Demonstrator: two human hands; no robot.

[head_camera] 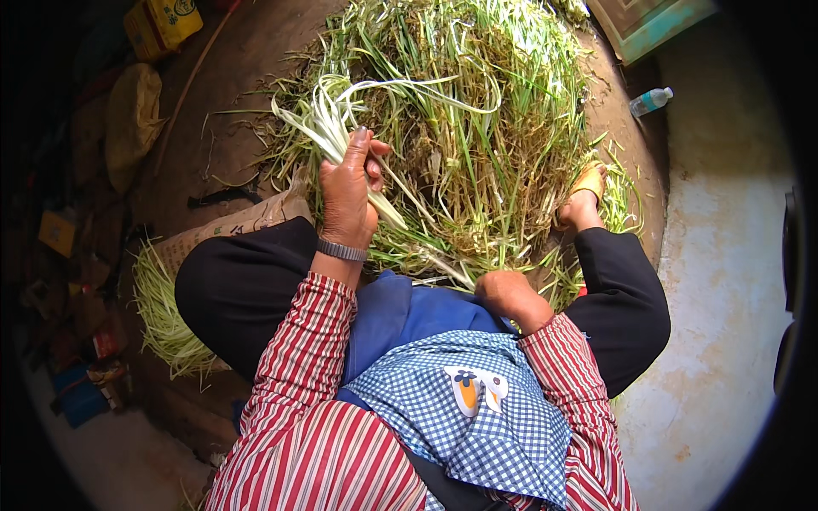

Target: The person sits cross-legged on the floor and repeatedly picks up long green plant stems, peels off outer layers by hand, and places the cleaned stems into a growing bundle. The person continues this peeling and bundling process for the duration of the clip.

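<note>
My left hand (pixel 351 185) is closed around a bundle of pale, blanched leafy stalks (pixel 329 131), their tips curling up beyond my thumb and their cut-looking white ends pointing down to the right. Low in front of my lap, my right hand (pixel 508 294) is curled by a whitish stalk (pixel 450 269) that reaches it from the left; its fingertips are hidden, so its hold cannot be told. A large heap of long green plants with brown, withered stems (pixel 473 147) fills the ground before me.
Pale trimmed stalks (pixel 169 319) lie on a printed woven sack (pixel 236 223) beside my left knee. More greens (pixel 617 191) are near my right foot (pixel 585 191). A plastic bottle (pixel 650 101) lies at the right, and a yellow box (pixel 163 25) is at the upper left.
</note>
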